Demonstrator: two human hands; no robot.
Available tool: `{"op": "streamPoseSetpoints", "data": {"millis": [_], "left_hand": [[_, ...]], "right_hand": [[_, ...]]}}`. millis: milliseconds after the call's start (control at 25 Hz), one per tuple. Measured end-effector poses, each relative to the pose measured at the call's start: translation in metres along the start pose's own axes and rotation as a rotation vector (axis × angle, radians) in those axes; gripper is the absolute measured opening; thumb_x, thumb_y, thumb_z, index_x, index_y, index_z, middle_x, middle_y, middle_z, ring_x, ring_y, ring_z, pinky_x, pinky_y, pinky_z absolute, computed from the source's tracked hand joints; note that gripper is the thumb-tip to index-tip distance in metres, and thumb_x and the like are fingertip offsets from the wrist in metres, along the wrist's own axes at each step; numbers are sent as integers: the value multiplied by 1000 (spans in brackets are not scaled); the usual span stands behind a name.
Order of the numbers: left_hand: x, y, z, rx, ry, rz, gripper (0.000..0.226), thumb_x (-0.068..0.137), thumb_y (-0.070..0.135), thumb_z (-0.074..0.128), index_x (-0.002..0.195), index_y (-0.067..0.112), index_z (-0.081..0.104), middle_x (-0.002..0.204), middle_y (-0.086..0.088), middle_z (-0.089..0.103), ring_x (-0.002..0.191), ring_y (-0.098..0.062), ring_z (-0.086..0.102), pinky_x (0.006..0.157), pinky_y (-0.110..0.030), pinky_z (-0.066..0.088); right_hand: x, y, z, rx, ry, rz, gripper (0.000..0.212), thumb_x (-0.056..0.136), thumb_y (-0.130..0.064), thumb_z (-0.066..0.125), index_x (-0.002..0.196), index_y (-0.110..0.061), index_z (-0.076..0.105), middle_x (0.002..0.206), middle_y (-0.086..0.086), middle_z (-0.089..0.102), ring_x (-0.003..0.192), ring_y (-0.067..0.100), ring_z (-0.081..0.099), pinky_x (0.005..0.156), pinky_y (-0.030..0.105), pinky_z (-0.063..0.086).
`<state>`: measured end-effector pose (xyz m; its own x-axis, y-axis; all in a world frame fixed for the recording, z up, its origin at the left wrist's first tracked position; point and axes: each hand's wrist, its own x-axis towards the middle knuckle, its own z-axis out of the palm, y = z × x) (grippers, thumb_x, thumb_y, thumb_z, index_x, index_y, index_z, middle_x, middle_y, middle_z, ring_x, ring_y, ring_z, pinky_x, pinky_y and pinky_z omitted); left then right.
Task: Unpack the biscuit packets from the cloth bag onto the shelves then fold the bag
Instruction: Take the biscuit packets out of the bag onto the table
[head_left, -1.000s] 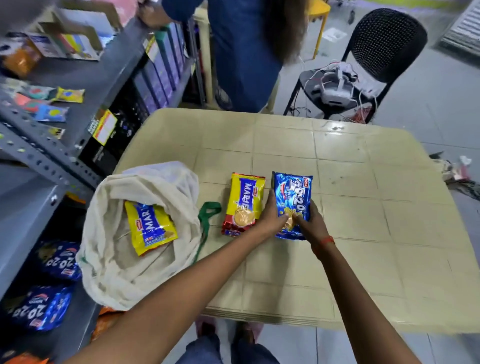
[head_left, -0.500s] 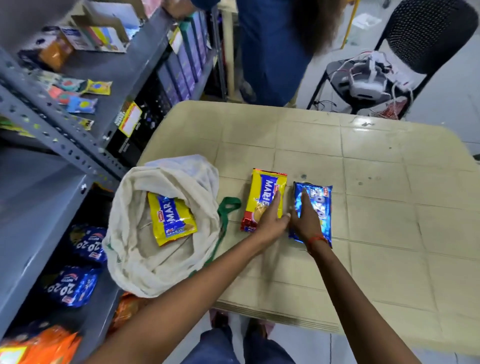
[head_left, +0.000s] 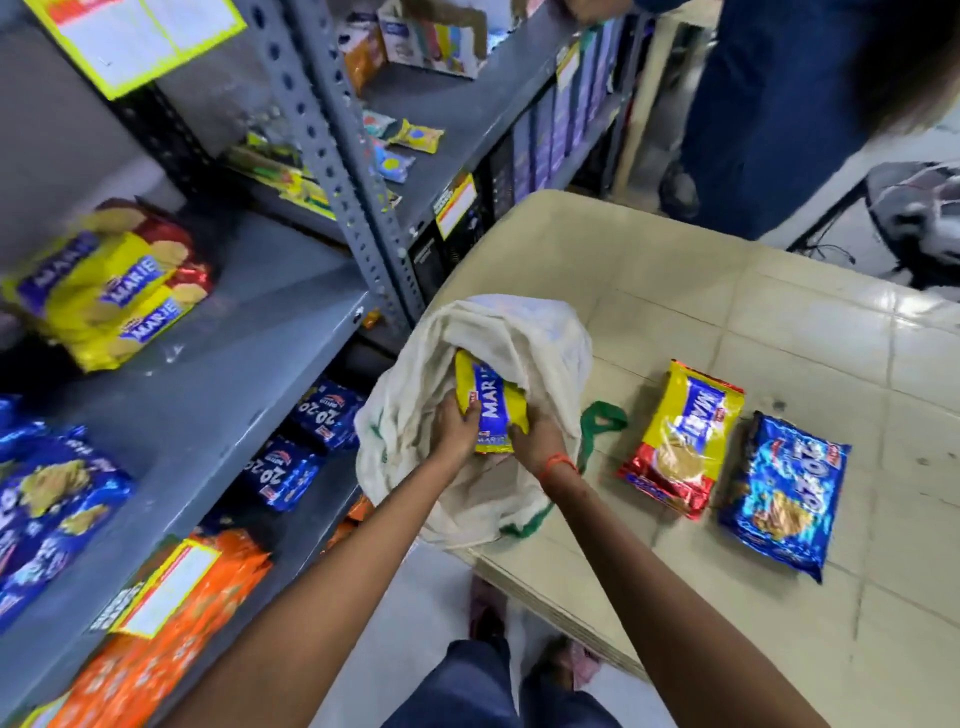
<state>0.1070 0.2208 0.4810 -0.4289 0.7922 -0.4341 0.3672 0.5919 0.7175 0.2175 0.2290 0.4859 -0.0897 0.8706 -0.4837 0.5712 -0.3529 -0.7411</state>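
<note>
The cream cloth bag (head_left: 524, 332) with green handles lies open at the table's left corner. Inside its mouth sits a yellow Marie packet (head_left: 493, 402). My left hand (head_left: 454, 431) grips that packet's left edge and my right hand (head_left: 537, 441) grips its right edge, both inside the bag. A second yellow Marie packet (head_left: 683, 436) and a blue 20-20 packet (head_left: 787, 491) lie flat on the beige table (head_left: 779, 322) to the right of the bag.
A grey metal shelf rack (head_left: 249, 374) stands on the left with stacked Marie packets (head_left: 109, 286), blue 20-20 packets (head_left: 41, 499) on several levels and orange packets (head_left: 171, 618) low down. Another person in blue (head_left: 769, 104) stands beyond the table, beside a chair (head_left: 919, 218).
Both hands left the two packets on the table and moved left into the bag, taking hold of the Marie packet there. The view swung left toward the shelves.
</note>
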Motion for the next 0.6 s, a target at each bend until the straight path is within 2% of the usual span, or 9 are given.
{"op": "streamPoseSetpoints", "data": {"millis": [80, 200, 280, 360, 400, 480, 600], "left_hand": [[2, 8, -6, -46, -21, -16, 33, 94, 18, 47, 123, 3, 51, 120, -12, 61, 111, -30, 58, 81, -27, 42], [-3, 8, -16, -94, -15, -20, 30, 93, 20, 49, 118, 4, 54, 114, -14, 64, 105, -33, 62, 84, -35, 49], [-14, 5, -23, -66, 5, -46, 37, 90, 31, 53, 115, 5, 57, 111, -14, 66, 100, -33, 63, 86, -38, 50], [-30, 1, -28, -146, -4, -59, 41, 84, 42, 57, 107, 8, 62, 105, -13, 71, 92, -31, 67, 85, -43, 55], [-41, 0, -29, -197, -7, -58, 37, 84, 40, 58, 100, 7, 64, 99, -15, 72, 89, -32, 69, 83, -46, 56], [-66, -3, -26, -283, 1, -81, 29, 85, 33, 62, 90, 4, 64, 92, -20, 71, 86, -33, 69, 80, -46, 56], [-112, 0, -11, -459, -26, -129, 43, 71, 42, 72, 92, 6, 59, 97, -22, 70, 88, -30, 68, 82, -47, 56]], "right_hand": [[4, -4, -2, -25, 15, 15, 36, 91, -14, 52, 123, 3, 55, 125, 25, 60, 114, 40, 56, 95, 40, 46], [-4, -14, -7, -5, 41, 25, 36, 92, -28, 53, 116, -2, 59, 116, 22, 66, 107, 37, 60, 88, 36, 47], [-12, -22, -10, 84, 84, 69, 31, 88, -40, 56, 100, -12, 60, 109, 19, 67, 101, 35, 63, 87, 37, 50], [-21, -26, -17, 174, 114, 114, 31, 78, -50, 62, 76, -23, 46, 99, 16, 67, 94, 36, 65, 85, 48, 54], [-26, -26, -23, 183, 80, 121, 36, 74, -51, 65, 71, -23, 42, 92, 14, 65, 91, 37, 66, 82, 51, 56], [-41, -28, -42, 183, 6, 141, 37, 72, -44, 71, 77, -16, 46, 81, 10, 61, 80, 34, 68, 75, 52, 59], [-63, -20, -78, 122, -10, 125, 39, 69, -42, 73, 87, -14, 52, 79, 5, 59, 69, 24, 63, 60, 39, 59]]}}
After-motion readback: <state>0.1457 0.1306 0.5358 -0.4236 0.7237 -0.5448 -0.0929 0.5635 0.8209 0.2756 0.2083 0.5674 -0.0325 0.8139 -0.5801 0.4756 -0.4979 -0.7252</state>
